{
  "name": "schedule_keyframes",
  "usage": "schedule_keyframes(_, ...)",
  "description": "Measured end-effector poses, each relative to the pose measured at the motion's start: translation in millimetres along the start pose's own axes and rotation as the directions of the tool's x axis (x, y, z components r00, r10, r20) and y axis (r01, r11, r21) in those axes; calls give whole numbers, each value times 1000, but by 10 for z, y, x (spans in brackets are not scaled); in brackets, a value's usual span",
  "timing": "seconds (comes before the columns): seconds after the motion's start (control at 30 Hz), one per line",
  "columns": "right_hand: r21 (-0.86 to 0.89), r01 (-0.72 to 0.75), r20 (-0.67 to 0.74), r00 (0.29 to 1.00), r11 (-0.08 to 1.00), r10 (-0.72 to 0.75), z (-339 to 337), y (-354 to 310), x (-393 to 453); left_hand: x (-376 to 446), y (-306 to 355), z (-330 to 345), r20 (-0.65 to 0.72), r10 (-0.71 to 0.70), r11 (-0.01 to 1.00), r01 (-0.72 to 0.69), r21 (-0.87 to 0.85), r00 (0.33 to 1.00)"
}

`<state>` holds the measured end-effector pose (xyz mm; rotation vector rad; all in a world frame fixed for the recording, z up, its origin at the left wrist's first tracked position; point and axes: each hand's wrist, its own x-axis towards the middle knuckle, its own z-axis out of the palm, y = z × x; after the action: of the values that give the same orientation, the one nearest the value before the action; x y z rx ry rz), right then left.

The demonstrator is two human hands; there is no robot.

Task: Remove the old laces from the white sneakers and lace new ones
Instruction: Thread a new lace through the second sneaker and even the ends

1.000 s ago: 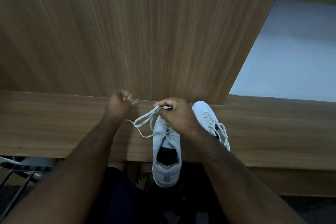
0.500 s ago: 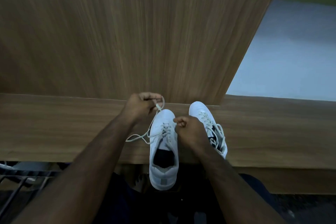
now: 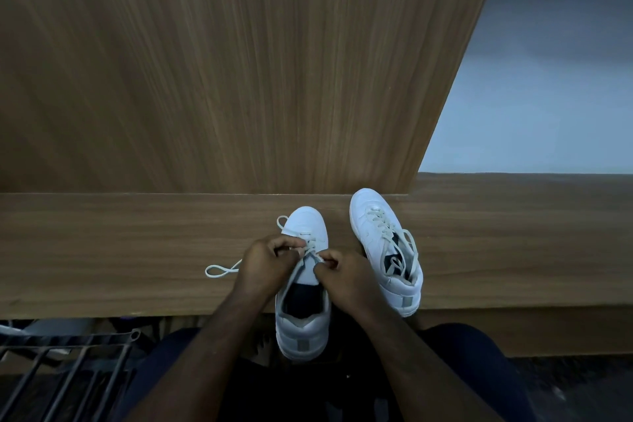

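The left hand (image 3: 265,264) had been brought down from the toe to meet the right hand (image 3: 342,276) over the near sneaker (image 3: 303,288) on the wooden ledge (image 3: 120,250). The lace (image 3: 222,269) was pinched by both hands mid-unthreading; it likely needed pulling from the next eyelet.

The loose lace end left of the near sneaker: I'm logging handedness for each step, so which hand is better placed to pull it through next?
Left, probably. The loose lace end trails from under the left hand, which pinches the lace at the near sneaker. The right hand grips the other side.
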<state>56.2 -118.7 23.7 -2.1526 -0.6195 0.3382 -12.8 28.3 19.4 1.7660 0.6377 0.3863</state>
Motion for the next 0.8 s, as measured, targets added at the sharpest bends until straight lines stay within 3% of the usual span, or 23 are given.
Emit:
schedule_keyframes(0.3,211,-199,78,979,957,186,6,128,117,-28,-49,78,-10,54,980,-51,193,998)
schedule_keyframes(0.47,265,-229,106,972,937,208,14,145,128,-66,7,80,-35,114,912,-91,400,993)
schedule_keyframes(0.8,359,-247,134,968,900,212,16,151,125,-85,-35,116,17,230,850,-209,484,973)
